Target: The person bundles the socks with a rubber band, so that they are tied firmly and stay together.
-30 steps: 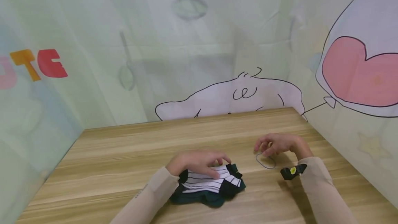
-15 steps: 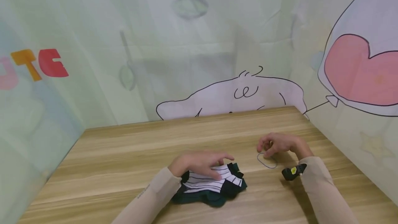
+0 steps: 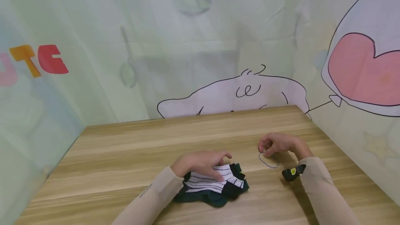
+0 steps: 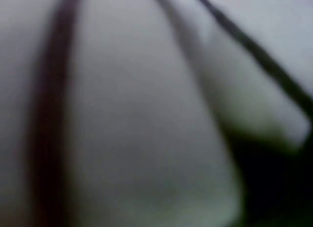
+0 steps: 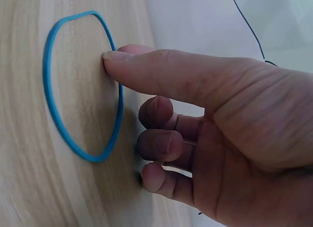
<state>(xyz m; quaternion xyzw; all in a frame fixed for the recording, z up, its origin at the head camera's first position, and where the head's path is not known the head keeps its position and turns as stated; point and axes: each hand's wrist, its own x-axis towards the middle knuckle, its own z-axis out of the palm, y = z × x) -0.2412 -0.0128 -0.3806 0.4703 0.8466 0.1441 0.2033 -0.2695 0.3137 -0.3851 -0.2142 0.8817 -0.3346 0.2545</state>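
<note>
In the head view my left hand (image 3: 200,162) lies over a small pile of socks, its thumb across a white sock (image 3: 207,185) with black stripes and black patches. Dark green fabric (image 3: 215,200) shows under that sock. The left wrist view holds only blurred striped cloth (image 4: 137,114) very close to the camera. Farther right, my right hand (image 3: 278,142) pinches the edge of a thin blue rubber band (image 5: 47,80) between thumb and index finger. The band forms an oval loop close over the wood, and the other three fingers curl toward the palm.
A wood-grain table (image 3: 140,148) carries everything. Printed curtains (image 3: 212,44) rise behind its back edge and along both sides. A black wrist camera (image 3: 293,173) sits at my right cuff, low over the table.
My right thumb and index finger have closed together at the rubber band's edge. The left hand stays on the socks, its index finger slightly more bent. The head view has shifted a little.
</note>
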